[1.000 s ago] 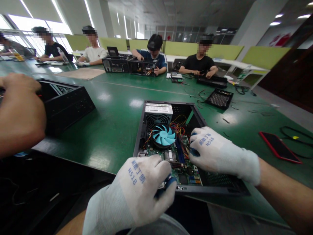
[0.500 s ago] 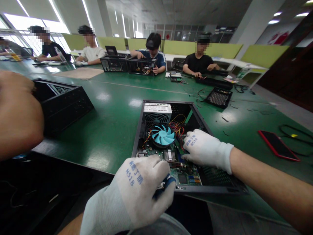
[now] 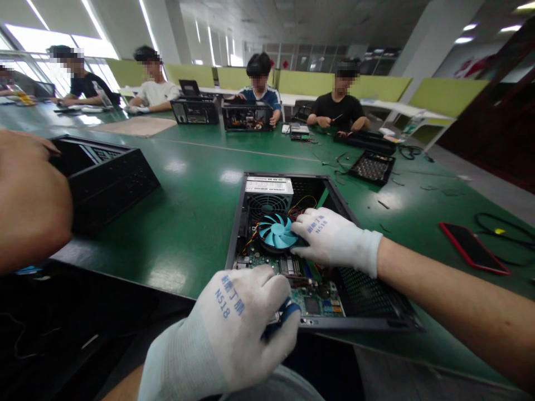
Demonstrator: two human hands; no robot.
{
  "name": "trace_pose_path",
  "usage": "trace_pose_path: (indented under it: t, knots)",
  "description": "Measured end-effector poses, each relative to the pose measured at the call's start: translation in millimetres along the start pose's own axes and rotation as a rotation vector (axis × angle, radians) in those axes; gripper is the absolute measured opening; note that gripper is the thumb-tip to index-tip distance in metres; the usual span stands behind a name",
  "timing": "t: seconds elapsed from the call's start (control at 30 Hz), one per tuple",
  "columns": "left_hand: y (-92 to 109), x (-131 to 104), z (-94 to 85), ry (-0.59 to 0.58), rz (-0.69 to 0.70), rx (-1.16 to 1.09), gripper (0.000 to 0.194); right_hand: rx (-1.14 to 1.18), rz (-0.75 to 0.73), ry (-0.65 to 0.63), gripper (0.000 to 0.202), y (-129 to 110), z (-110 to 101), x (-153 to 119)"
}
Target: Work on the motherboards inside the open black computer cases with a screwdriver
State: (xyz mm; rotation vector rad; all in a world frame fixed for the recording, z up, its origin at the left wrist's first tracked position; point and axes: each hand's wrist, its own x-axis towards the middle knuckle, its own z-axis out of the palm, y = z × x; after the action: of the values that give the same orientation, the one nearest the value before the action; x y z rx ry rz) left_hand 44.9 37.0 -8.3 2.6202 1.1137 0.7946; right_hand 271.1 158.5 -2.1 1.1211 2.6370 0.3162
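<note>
Apparently the PC case [image 3: 236, 228] lies flat on the table [image 3: 188, 228] w/ its open side up, so that the board [image 3: 312, 304] and the blue fan [image 3: 276, 232] are easy to reach. L hand [image 3: 254, 323] is curled at the near rim [image 3: 363, 323], prob. to steady the case; if it grips smth, I cannot tell. R hand [image 3: 324, 235] is half open, thumb and fingers apart, its tips at the fan's right edge

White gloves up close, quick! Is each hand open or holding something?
Left hand: curled at the computer case's near edge; can't tell what it holds.
Right hand: fingers parted beside the blue fan; can't tell if gripping.
</note>
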Motion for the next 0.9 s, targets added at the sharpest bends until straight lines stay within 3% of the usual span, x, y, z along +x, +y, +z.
trace_pose_path:
  t: [0.13, 0.23, 0.33, 0.47, 0.63, 0.9]
  knots:
    - [0.6, 0.7, 0.7, -0.016, -0.022, -0.003, 0.016, -0.049, -0.103, -0.056, 0.041, -11.1, -2.2, 18.6]
    - [0.6, 0.4, 1.1, -0.022, -0.033, -0.005, 0.016, -0.094, -0.15, -0.095, 0.028, -19.6, 0.5, 27.5]
    - [0.9, -0.1, 0.5, -0.024, -0.032, 0.003, 0.016, -0.084, -0.179, -0.085, 0.017, -22.0, 2.6, 29.0]
    - [0.8, -0.9, -0.4, -0.035, -0.034, 0.013, 0.016, -0.052, -0.19, -0.029, 0.018, -18.7, 0.1, 20.3]
    - [-0.1, -1.0, 0.1, -0.023, -0.032, 0.016, 0.017, -0.011, -0.088, 0.04, 0.025, -11.1, -7.7, 2.2]
    - [-0.4, -0.6, 0.9, -0.006, -0.018, 0.003, 0.015, -0.092, 0.119, 0.007, 0.024, 15.1, -7.6, -0.9]
